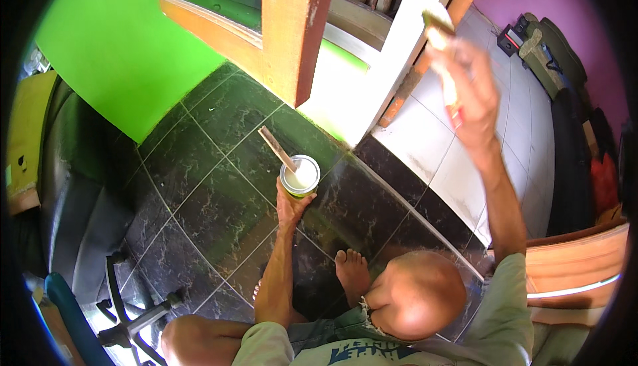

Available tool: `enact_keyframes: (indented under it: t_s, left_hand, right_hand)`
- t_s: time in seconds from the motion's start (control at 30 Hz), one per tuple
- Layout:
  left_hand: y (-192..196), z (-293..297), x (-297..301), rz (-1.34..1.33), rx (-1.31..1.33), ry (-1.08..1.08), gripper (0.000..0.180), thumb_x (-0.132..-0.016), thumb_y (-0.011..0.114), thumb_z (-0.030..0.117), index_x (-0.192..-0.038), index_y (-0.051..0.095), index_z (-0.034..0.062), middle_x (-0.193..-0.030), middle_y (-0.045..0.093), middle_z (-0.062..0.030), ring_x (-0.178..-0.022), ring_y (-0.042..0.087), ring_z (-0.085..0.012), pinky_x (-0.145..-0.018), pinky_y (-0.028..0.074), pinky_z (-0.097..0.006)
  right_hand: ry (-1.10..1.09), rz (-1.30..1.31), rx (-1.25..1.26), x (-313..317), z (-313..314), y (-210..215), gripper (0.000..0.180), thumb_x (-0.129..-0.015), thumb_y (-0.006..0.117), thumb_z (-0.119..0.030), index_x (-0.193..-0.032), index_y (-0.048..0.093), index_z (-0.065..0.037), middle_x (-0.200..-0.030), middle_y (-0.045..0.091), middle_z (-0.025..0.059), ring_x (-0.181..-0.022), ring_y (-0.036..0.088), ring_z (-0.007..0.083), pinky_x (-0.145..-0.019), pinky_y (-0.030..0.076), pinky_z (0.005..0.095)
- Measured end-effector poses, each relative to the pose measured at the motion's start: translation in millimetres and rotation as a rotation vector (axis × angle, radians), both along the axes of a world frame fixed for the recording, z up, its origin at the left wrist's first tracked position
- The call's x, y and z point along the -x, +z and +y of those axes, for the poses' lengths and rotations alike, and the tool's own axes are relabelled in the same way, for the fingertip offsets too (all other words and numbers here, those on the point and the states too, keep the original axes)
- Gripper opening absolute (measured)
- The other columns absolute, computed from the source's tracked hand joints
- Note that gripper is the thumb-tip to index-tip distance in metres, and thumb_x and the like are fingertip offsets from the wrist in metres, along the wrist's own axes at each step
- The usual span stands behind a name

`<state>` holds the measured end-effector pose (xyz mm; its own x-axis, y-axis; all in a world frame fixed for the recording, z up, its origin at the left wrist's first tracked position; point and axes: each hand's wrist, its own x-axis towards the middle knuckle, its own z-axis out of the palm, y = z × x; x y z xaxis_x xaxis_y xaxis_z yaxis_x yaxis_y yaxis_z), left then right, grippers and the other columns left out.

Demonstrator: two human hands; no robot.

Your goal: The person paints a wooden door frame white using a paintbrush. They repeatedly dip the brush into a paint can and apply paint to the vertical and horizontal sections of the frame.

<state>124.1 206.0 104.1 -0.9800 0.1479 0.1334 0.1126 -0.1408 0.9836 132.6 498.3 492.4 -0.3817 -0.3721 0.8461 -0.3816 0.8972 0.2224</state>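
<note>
My left hand (290,208) is wrapped round a small round can (317,181) of white paint, held upright above the dark tiles. A flat wooden stick (276,146) leans out of the can over its far left rim. Raised at the upper right, my right hand (470,97) grips a paintbrush (437,24), bristles pointing up and away. The brush and fingers are slightly blurred. Behind the bristles stands the door frame (403,50), white with an orange-brown edge; whether they touch it I cannot tell.
An orange wooden casement with glass (282,40) juts out ahead, beside a bright green wall (119,47). Black tiles (219,186) meet a raised threshold (405,173) and white tiles (458,173). A black chair (86,186) stands left; bags (551,53) lie far right.
</note>
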Motion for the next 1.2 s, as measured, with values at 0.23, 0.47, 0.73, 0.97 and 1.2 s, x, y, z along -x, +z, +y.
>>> enact_keyframes:
  t_s: [0.23, 0.47, 0.73, 0.97, 1.2]
  left_hand:
    - [12, 2, -5, 0.023, 0.118, 0.100, 0.103, -0.064, 0.096, 0.013, -0.146, 0.034, 0.0026, -0.132, 0.058, -0.0117, -0.122, 0.058, -0.0239, -0.106, 0.046, -0.037]
    - [-2, -2, -4, 0.048, 0.024, 0.078, 0.103, -0.066, 0.096, 0.013, -0.146, 0.033, 0.0024, -0.135, 0.054, -0.0115, -0.122, 0.057, -0.0235, -0.105, 0.047, -0.037]
    - [20, -1, -8, 0.010, 0.039, 0.056, 0.104, -0.066, 0.097, 0.013, -0.146, 0.031, 0.0015, -0.133, 0.055, -0.0117, -0.121, 0.057, -0.0230, -0.103, 0.048, -0.037]
    - [3, -1, -4, 0.058, 0.028, 0.065, 0.103, -0.066, 0.097, 0.019, -0.145, 0.033, 0.0008, -0.133, 0.056, -0.0132, -0.120, 0.058, -0.0241, -0.102, 0.048, -0.037]
    - [-4, -3, 0, 0.095, -0.038, 0.043, 0.104, -0.066, 0.098, 0.021, -0.145, 0.033, 0.0008, -0.131, 0.057, -0.0122, -0.123, 0.057, -0.0240, -0.102, 0.048, -0.037]
  right_hand:
    - [-0.005, -0.670, 0.072, -28, -7, -110, 0.030, -0.087, 0.071, 0.003, -0.115, 0.070, -0.007, -0.117, 0.061, 0.0082, -0.095, 0.070, 0.0249, -0.079, 0.067, 0.0297]
    - [0.178, -0.461, 0.265, 3, 13, 18, 0.028, -0.083, 0.075, 0.001, -0.110, 0.073, -0.006, -0.103, 0.067, 0.0079, -0.090, 0.070, 0.0232, -0.082, 0.058, 0.0333]
    - [0.143, 0.066, -0.155, 3, 4, 169, 0.021, -0.091, 0.068, -0.006, -0.111, 0.072, 0.000, -0.100, 0.071, 0.0113, -0.086, 0.069, 0.0230, -0.082, 0.057, 0.0339]
    - [0.026, -0.053, -0.076, 8, 13, 63, 0.033, -0.087, 0.072, 0.000, -0.120, 0.071, -0.005, -0.119, 0.064, 0.0120, -0.100, 0.070, 0.0265, -0.086, 0.061, 0.0345]
    - [0.125, -0.466, 0.096, -15, 1, 18, 0.029, -0.085, 0.076, -0.002, -0.114, 0.073, -0.002, -0.103, 0.065, 0.0088, -0.097, 0.069, 0.0218, -0.077, 0.058, 0.0340]
